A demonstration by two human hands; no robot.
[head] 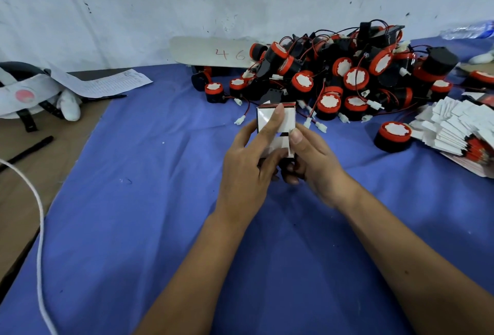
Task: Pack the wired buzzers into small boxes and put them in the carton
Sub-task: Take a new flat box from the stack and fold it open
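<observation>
A white cord curves down the far left side of the blue cloth. Up from it lie a black pen, a white helmet with straps and a printed paper.

In the middle of the cloth, both hands hold one small box above it. The left hand grips the box, with one finger lying across its white front. The right hand pinches its right side with the thumb. The box stands tall, its long side going up and away, toward the pile. Its bottom is hidden behind the fingers, so you cannot tell what is inside.

Behind the box sits a big pile of buzzers, black and red with thin wires. A gray board marked "46" lies behind the pile's left end. Right of the box are one lone buzzer and a stack of flat boxes, cut off by the edge.
</observation>
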